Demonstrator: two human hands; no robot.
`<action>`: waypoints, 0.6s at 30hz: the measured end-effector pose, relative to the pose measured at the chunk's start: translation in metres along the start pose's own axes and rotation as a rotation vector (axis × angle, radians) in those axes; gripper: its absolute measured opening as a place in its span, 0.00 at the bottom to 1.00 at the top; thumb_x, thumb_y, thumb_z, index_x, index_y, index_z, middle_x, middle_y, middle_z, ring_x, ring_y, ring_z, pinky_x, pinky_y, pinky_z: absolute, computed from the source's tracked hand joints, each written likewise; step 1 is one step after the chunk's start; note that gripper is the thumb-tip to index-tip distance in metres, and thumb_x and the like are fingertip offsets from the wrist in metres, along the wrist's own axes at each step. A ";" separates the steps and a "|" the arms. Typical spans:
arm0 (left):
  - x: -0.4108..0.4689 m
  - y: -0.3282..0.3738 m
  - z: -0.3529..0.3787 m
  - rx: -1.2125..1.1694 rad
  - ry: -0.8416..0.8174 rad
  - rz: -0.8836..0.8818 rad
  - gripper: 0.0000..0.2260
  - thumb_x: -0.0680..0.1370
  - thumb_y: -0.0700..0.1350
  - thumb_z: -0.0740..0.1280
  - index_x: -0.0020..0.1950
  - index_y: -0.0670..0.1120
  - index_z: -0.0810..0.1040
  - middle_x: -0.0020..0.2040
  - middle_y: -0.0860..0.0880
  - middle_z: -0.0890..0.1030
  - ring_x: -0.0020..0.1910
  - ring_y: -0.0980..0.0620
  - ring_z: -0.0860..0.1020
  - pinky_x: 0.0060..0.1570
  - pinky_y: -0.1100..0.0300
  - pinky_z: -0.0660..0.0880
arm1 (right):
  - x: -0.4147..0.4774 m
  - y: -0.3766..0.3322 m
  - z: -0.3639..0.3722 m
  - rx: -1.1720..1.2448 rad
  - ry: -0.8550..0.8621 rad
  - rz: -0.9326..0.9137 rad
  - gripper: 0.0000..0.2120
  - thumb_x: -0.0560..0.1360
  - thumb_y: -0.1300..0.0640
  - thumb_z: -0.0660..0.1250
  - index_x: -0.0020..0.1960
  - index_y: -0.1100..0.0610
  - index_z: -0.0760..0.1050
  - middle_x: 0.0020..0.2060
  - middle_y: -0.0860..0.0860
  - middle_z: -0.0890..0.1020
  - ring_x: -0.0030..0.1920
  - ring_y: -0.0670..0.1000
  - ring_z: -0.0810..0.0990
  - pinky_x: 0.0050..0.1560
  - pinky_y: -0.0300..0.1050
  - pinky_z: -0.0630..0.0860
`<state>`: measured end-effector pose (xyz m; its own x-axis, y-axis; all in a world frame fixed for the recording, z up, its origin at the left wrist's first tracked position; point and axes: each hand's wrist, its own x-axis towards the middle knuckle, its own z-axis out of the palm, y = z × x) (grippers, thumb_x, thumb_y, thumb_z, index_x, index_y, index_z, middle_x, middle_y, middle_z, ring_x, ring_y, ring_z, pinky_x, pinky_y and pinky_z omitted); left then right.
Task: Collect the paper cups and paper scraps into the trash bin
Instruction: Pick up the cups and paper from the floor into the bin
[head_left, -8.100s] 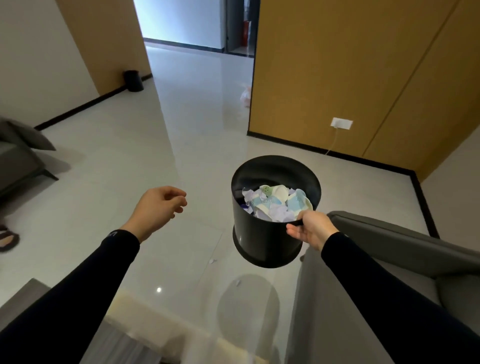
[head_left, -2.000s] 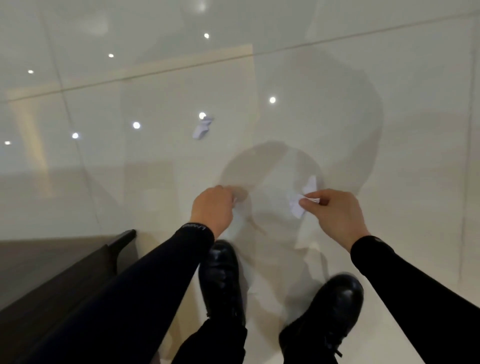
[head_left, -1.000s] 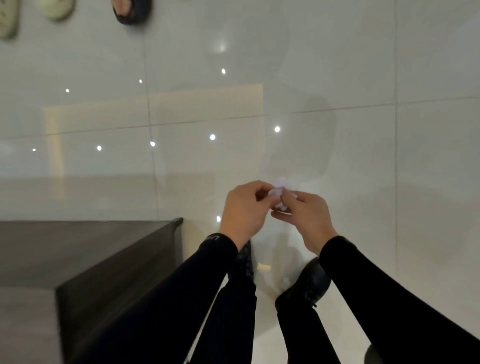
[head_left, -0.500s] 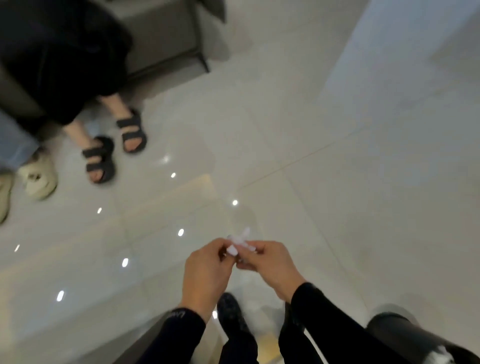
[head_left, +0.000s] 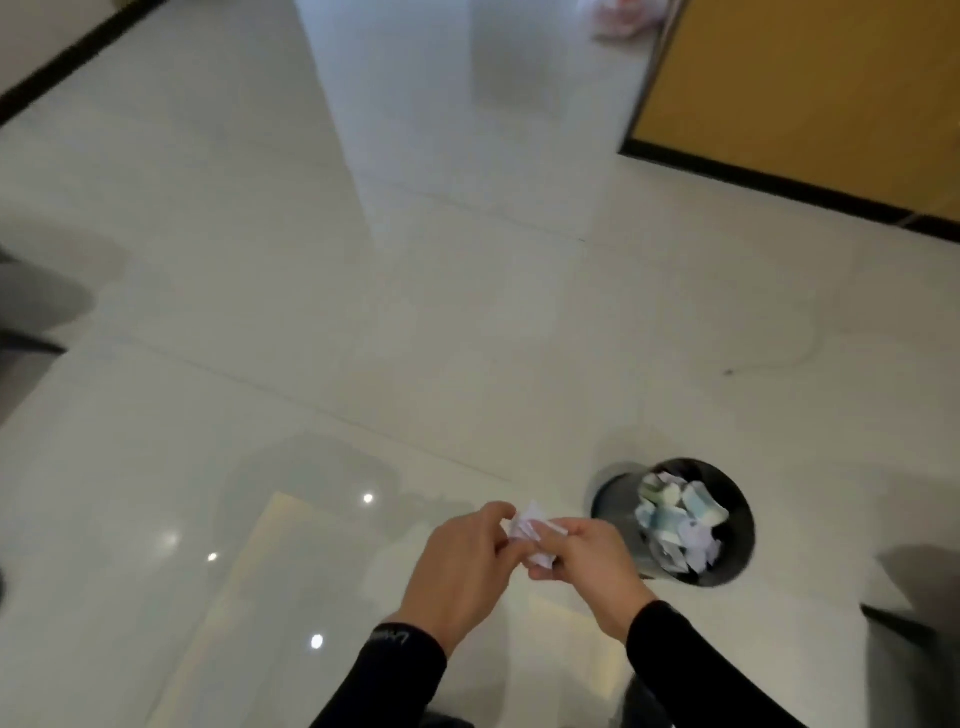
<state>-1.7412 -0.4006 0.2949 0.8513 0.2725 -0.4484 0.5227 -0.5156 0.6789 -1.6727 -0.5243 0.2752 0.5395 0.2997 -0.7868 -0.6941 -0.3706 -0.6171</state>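
White crumpled scraps (head_left: 530, 535) sit pinched between the left hand (head_left: 462, 566) and right hand (head_left: 587, 564), fingers curled, just left of the black, paper-filled bin (head_left: 737, 551).

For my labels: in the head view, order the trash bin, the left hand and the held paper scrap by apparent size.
Largest: trash bin and left hand, nearly alike, hand nearer the camera, so unranked.
Smallest: paper scrap.
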 end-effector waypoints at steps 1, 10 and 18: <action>0.008 0.015 0.016 0.043 -0.004 0.015 0.18 0.77 0.54 0.63 0.65 0.50 0.72 0.45 0.52 0.84 0.47 0.55 0.80 0.43 0.70 0.67 | 0.005 0.003 -0.025 -0.010 0.053 -0.017 0.11 0.75 0.62 0.67 0.43 0.71 0.81 0.34 0.59 0.82 0.30 0.50 0.79 0.35 0.39 0.80; 0.061 0.096 0.177 0.170 -0.166 -0.165 0.14 0.76 0.50 0.63 0.60 0.49 0.77 0.45 0.52 0.83 0.49 0.50 0.80 0.51 0.61 0.72 | 0.042 0.057 -0.249 0.050 0.420 0.030 0.12 0.76 0.62 0.64 0.36 0.65 0.79 0.32 0.52 0.80 0.35 0.56 0.81 0.54 0.60 0.79; 0.097 0.075 0.266 0.198 -0.244 -0.332 0.12 0.76 0.48 0.62 0.56 0.46 0.79 0.49 0.48 0.84 0.47 0.48 0.81 0.51 0.56 0.76 | 0.116 0.103 -0.299 0.096 0.355 0.110 0.22 0.73 0.57 0.70 0.65 0.63 0.72 0.53 0.59 0.80 0.43 0.55 0.83 0.48 0.48 0.82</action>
<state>-1.6317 -0.6284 0.1477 0.5910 0.2618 -0.7630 0.7260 -0.5849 0.3616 -1.5394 -0.7911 0.1181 0.5790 -0.0672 -0.8126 -0.7897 -0.2942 -0.5383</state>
